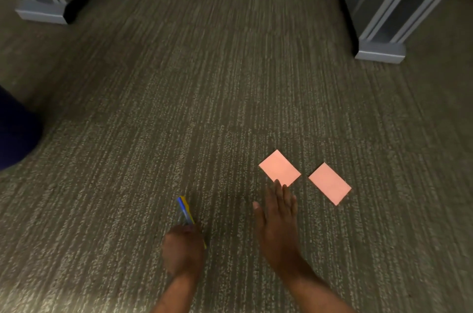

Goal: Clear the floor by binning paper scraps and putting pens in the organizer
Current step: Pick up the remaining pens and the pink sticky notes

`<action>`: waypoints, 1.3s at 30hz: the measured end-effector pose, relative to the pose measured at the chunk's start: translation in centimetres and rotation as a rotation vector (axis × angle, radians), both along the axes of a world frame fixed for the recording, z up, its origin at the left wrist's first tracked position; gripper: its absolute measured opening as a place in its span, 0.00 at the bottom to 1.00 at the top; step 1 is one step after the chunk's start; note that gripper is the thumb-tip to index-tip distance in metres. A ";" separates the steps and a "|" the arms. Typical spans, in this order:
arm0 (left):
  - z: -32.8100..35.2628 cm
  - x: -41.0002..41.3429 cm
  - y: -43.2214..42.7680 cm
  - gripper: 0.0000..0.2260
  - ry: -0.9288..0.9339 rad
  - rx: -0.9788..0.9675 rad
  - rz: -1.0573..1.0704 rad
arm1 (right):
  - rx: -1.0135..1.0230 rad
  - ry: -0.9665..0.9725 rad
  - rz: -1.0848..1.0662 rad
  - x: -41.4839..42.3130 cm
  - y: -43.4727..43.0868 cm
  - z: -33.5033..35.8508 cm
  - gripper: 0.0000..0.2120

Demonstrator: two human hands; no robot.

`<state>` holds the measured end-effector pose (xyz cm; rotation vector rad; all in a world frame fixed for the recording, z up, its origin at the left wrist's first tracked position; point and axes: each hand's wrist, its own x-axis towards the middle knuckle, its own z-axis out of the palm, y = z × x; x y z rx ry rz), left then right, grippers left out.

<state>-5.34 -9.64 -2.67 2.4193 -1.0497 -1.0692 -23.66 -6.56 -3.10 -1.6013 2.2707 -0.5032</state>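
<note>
The right hand [277, 220] is stretched flat over the carpet [179, 95], fingers together and extended, gripping nothing. Its fingertips [277, 183] reach the near corner of the nearer pink note [279, 168]; whether they touch the paper or hover just above it cannot be told. That note lies straight ahead of this hand, up and slightly right along the line of the fingers. It is a flat rectangle turned diagonally, its long axis running from upper left to lower right. The second note [329, 183], same colour, shape and slant, lies just beside the first on its right, apart by a narrow strip of carpet. Both are well nearer the right hand than the left.

The left hand [183, 251] is clenched around pens [184, 210], which stick out forward from the fist; blue and yellow show, with something clear, but motion blur hides how many there are.

The notes look thin, smooth and matte, lying flush on a short ribbed grey-green pile, so I judge an edge or corner must be lifted or pinched before either comes up. Neither bin nor organizer can be made out; grey partition feet [380, 52] stand at the far corners.
</note>
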 end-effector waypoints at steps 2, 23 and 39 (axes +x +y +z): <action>0.3 -0.4 -0.1 0.10 0.014 -0.059 -0.044 | 0.012 -0.027 -0.048 -0.5 -0.2 0.0 0.28; 2.5 -6.0 -3.2 0.04 0.130 -0.379 -0.363 | 0.308 0.113 -0.090 -8.2 -5.7 -2.3 0.28; 4.8 -9.6 -4.5 0.09 0.481 -0.544 -0.358 | 0.199 -0.294 -0.442 -9.6 -8.1 -1.8 0.24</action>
